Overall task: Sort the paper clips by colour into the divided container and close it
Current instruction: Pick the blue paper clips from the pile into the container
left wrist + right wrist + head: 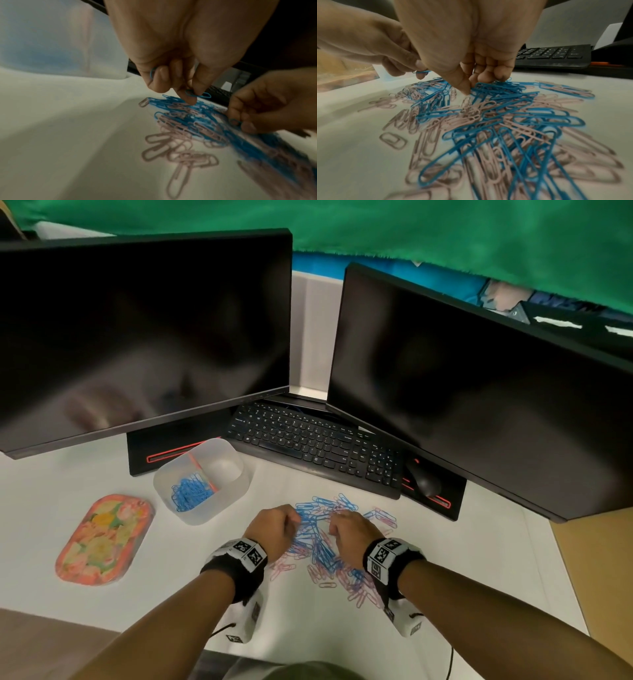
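My left hand (274, 529) pinched blue clips (197, 94); my right hand (352, 534) pinched one too. The box (202, 477) lay at ten o'clock, nearer my left.

Both forearms are bare, with no sleeves showing. Each wrist carries a wide black fabric wrist strap (236, 571) topped by a white block printed with black-and-white square fiducial markers (247, 553), the right one (385, 558) alike. Beneath each wrist hangs a white boxy camera housing (248, 623) bearing more such markers, with a thin black cable (450, 662) trailing off the right unit and another from the left.
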